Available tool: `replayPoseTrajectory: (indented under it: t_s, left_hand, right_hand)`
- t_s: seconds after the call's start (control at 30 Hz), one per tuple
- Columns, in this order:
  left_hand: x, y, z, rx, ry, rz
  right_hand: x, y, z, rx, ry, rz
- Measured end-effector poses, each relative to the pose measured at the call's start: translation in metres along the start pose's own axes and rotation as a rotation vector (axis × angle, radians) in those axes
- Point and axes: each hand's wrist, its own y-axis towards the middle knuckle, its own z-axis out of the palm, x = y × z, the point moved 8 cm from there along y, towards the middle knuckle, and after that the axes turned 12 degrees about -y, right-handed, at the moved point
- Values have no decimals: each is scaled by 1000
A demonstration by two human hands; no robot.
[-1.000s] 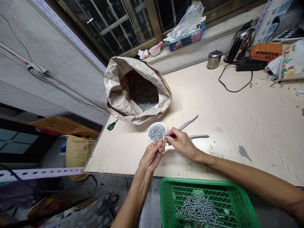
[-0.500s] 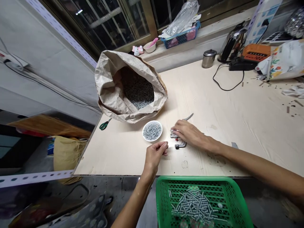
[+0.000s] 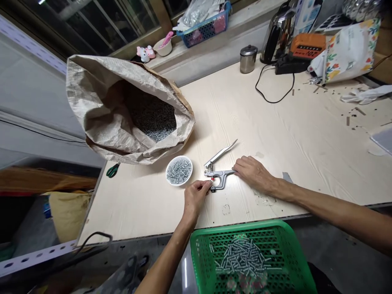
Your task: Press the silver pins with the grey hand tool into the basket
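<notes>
Grey metal snap fastener pliers [image 3: 223,173] lie on the table, their upper lever raised and a red part showing in the jaw. My right hand [image 3: 252,173] is closed around the end of the lower handle. With thumb and fingertips pinched together, my left hand [image 3: 196,198] is at the front of the jaw; whatever small piece it pinches is hidden. Left of the pliers, a white bowl [image 3: 179,183] is full of small silvery screws [image 3: 180,169]. Below the table edge, a green basket [image 3: 196,261] contains a pile of longer silvery screws [image 3: 243,256].
A large open sack [image 3: 101,143] of dark and silvery small metal parts stands behind the bowl. Green-handled scissors [image 3: 112,170] lie at the left edge. Farther back are a metal canister [image 3: 248,60], a kettle [image 3: 277,32] and an orange-black battery pack [image 3: 306,45] with a cable.
My right hand has moved from the pliers' head to the handle end, and the lever now shows raised. My left hand has come up to the jaw. The view has shifted right.
</notes>
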Motion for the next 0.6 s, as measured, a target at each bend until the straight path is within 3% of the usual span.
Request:
replayPoseTrajectory:
  t_s: [0.33, 0.6]
  left_hand:
    - [0, 5, 5, 48, -2, -87]
    - [-6, -2, 16, 117, 42, -434]
  right_hand:
    - [2, -2, -1, -56, -25, 0]
    - [-1, 3, -2, -33, 45, 24]
